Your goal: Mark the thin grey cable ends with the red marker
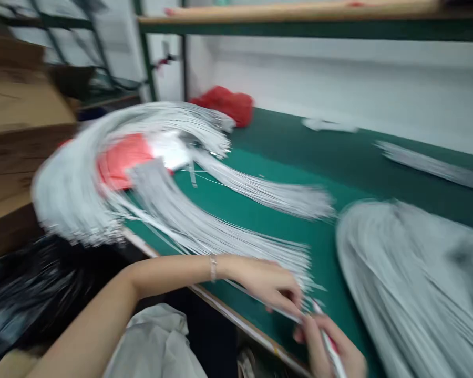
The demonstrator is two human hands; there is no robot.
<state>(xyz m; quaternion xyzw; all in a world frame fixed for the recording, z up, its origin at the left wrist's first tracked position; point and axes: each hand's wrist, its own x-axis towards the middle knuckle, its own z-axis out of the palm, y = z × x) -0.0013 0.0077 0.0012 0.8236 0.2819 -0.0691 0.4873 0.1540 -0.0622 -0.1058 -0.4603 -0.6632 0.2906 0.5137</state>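
— Where are the hands?

— Both at the near edge of the green table [284,157]. The left hand [270,286] lies palm down with its fingers curled together over the tips of a fanned bundle of thin white strips [228,236]. The right hand [331,349] is just beside it, nearer and to the right, fingers closed around a slim white stick with some red on it [330,344]; the picture is blurred, so I cannot tell what the stick is.

— And the strips themselves?

— They run from under the left hand back and to the left across the table, where they meet a big arching heap of the same white strips [98,157] at the far left. Something red and white [122,160] lies under that heap.

— What crowds the space around the hands?

— A broad grey-white pile [410,283] fills the near right, close to the right hand. Another fan of strips [268,191] lies in the middle, beyond the first bundle. Far back, a red bundle [226,104] sits by the wall, and a loose row of strips [433,165] lies at the far right. Cardboard boxes [16,115] stand to the left, with a black bag [27,294] below them.
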